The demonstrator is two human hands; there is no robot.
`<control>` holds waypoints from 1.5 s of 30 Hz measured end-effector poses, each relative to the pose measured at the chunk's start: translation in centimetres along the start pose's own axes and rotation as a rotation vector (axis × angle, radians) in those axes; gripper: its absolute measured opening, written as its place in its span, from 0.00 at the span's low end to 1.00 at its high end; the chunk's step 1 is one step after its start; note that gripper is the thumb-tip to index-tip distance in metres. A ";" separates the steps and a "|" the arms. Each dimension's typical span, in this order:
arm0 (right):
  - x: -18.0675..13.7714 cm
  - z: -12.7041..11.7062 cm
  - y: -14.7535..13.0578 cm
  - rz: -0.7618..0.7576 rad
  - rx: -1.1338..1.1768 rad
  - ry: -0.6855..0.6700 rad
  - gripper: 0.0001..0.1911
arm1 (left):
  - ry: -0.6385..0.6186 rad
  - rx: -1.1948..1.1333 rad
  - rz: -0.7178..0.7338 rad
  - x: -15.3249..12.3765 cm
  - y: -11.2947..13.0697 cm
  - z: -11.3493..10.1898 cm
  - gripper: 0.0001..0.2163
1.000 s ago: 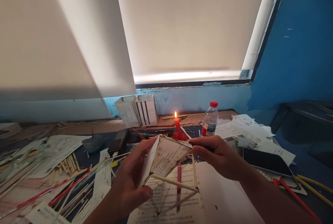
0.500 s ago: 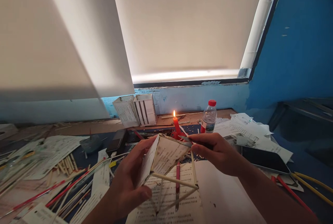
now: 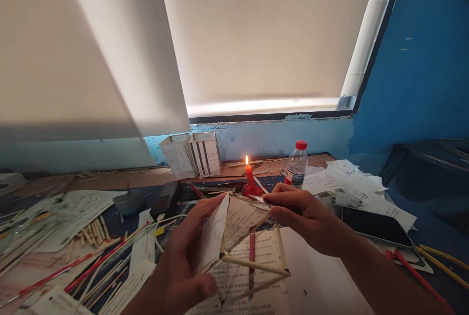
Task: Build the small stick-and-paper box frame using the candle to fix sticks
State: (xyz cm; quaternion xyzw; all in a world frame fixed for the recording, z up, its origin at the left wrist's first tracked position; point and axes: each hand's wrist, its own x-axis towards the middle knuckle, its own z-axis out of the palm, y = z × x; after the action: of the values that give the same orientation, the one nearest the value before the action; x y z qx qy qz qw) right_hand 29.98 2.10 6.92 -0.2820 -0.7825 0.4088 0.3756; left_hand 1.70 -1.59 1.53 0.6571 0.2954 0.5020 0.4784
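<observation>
**Stick-and-paper frame (image 3: 249, 234) swung right and lower, top corner still pinched**

Frame's lower corner has shifted right and down since the last view. Left hand (image 3: 179, 261) clenched around the paper-covered side, fingers curled against the panel. Right hand (image 3: 308, 217) grasps the top corner between thumb and fingers. A shiny sliver (image 3: 258, 199) shows at those fingertips; too small and half-hidden to identify. Frame hangs in the air, tilted, above an open printed book (image 3: 252, 251), not touching it as far as can be judged. Red stick (image 3: 251, 251) lies on the book, partly behind the frame.

Desk (image 3: 126, 180) is heavily littered. Left: loose wooden sticks (image 3: 95, 227) and printed sheets (image 3: 76, 217), blurred at the edge. Right: black phone (image 3: 373, 226) on scattered papers (image 3: 351, 183). Farther back: lit red candle (image 3: 249, 173), plastic water bottle (image 3: 296, 166), two paper boxes (image 3: 205, 155) against the flaking blue wall (image 3: 414, 61). Roller blind (image 3: 264, 36) covers the window. Lower forearms run out of frame.
</observation>
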 end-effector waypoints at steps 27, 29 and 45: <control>0.1 0.1 0.2 -0.057 0.028 0.005 0.12 | -0.046 -0.057 0.037 -0.1 -0.3 0.1 0.48; 0.1 0.1 0.3 -0.054 0.039 -0.004 0.12 | -0.045 -0.072 0.031 -0.1 -0.3 0.2 0.48; 0.9 0.5 -0.5 -0.050 0.007 0.031 0.13 | -0.067 -0.070 0.042 0.0 -0.2 0.1 0.46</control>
State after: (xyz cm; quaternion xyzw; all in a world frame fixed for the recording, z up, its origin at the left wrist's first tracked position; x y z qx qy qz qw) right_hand 28.99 2.29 7.52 -0.2673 -0.7820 0.3975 0.3989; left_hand 1.82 -1.62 1.35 0.6623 0.2476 0.4999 0.5001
